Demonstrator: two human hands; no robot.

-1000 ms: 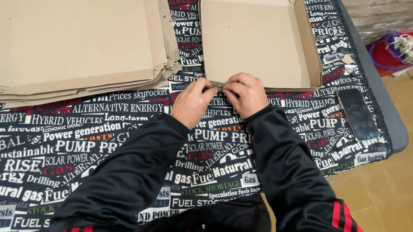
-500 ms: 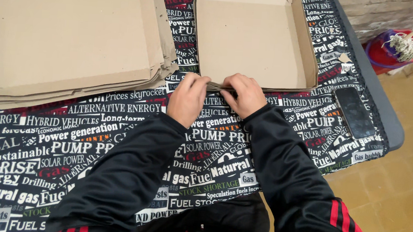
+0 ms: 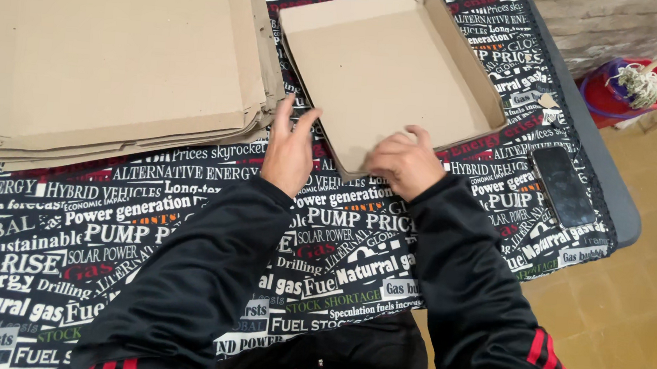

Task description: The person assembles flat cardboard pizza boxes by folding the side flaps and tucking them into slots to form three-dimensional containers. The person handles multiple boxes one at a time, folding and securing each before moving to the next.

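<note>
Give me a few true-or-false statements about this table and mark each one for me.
1. The right hand rests on the near edge of the box. True.
2. The left hand grips a pair of scissors. False: it is open, fingers spread, beside the box's near left corner.
3. A stack of flat cardboard lies left of the box. True.
4. The box is full of bottles. False: it holds nothing visible.
5. A dark phone lies on the cloth right of the box. True.
6. The mop bucket stands on the table. False: it is on the floor.
</note>
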